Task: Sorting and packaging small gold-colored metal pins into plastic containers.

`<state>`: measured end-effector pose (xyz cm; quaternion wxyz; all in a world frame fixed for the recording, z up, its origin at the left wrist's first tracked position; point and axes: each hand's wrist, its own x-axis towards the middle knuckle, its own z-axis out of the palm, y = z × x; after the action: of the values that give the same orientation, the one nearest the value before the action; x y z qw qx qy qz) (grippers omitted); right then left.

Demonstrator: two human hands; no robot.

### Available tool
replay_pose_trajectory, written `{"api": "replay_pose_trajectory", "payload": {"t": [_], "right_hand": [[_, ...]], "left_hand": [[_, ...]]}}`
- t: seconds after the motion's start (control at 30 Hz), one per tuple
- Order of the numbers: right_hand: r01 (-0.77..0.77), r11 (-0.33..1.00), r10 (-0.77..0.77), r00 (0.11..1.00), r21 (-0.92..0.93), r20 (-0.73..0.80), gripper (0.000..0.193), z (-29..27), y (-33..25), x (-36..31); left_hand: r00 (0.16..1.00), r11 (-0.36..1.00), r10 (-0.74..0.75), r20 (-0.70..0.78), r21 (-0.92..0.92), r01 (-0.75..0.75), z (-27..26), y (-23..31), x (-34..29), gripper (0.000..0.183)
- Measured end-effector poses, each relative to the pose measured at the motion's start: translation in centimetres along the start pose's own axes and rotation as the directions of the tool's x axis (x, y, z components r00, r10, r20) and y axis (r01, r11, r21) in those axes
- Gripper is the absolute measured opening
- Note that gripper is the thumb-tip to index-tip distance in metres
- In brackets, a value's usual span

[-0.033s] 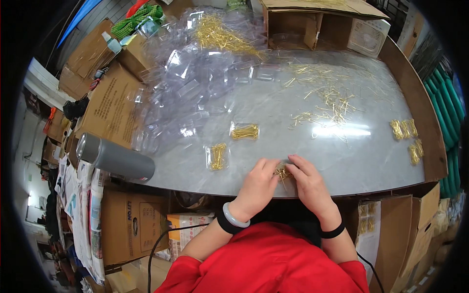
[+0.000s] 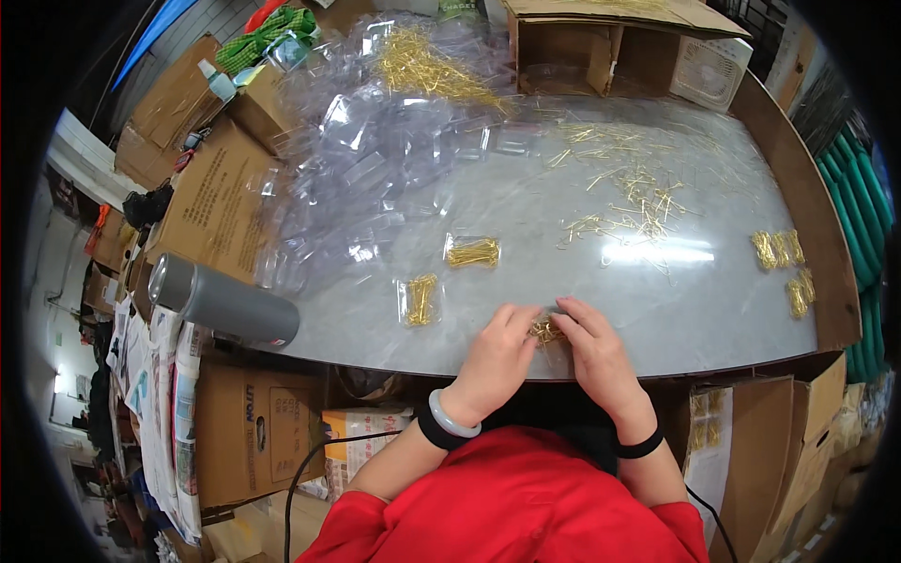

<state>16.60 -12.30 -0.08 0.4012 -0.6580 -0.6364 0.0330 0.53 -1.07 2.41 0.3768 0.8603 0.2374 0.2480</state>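
Near the table's front edge, my left hand [image 2: 497,352] and my right hand [image 2: 599,349] close in from both sides on a small bundle of gold wire hooks [image 2: 544,330]. Fingers of both hands curl round it and hide most of it; whether a clear tray lies under it I cannot tell. To the left sit two clear plastic trays filled with gold hooks, one upright tray [image 2: 421,300] and one sideways tray [image 2: 472,251]. Loose gold hooks [image 2: 648,197] lie scattered beyond my hands. Several hook bundles [image 2: 777,249] rest by the right edge.
A large heap of clear plastic trays [image 2: 366,174] covers the left back, with a pile of gold wire [image 2: 432,70] on it. A grey bottle [image 2: 230,302] lies at the left edge. Cardboard compartments [image 2: 563,61] and a white box [image 2: 709,73] stand behind. A cardboard wall [image 2: 798,188] borders the right.
A wire end that stuck out below the bundle toward me no longer shows. My hands have hardly moved.
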Motion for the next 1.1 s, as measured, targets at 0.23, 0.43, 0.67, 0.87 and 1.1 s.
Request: {"api": "replay_pose_trajectory", "payload": {"t": [0.23,0.43,0.67,0.87,1.1], "right_hand": [[-0.029,0.994,0.03,0.999,-0.102,0.016,0.043,-1.4,-1.3,0.9],[0.065,0.994,-0.054,0.99,-0.089,0.127,0.047,-2.2,0.2,0.7],[0.054,0.986,-0.039,0.994,-0.155,0.101,0.048,-1.8,-0.4,0.5],[-0.006,0.999,0.0,0.993,0.048,0.119,0.059,-1.9,0.3,0.1],[-0.24,0.957,0.268,0.945,0.16,-0.187,0.063,-0.8,-1.3,-2.5]], "left_hand": [[0.989,0.969,0.149,0.023,0.194,-0.151,-1.5,-0.8,-0.6,0.049],[0.995,0.976,0.088,0.052,0.197,-0.097,-0.9,-0.9,-0.7,0.049],[0.999,0.999,0.009,0.053,-0.043,-0.007,0.5,-0.1,-1.1,0.047],[0.97,0.95,0.233,0.073,0.194,-0.243,1.7,-0.9,0.2,0.064],[0.939,0.906,0.259,0.228,0.281,-0.318,2.8,-1.5,0.1,0.061]]}}
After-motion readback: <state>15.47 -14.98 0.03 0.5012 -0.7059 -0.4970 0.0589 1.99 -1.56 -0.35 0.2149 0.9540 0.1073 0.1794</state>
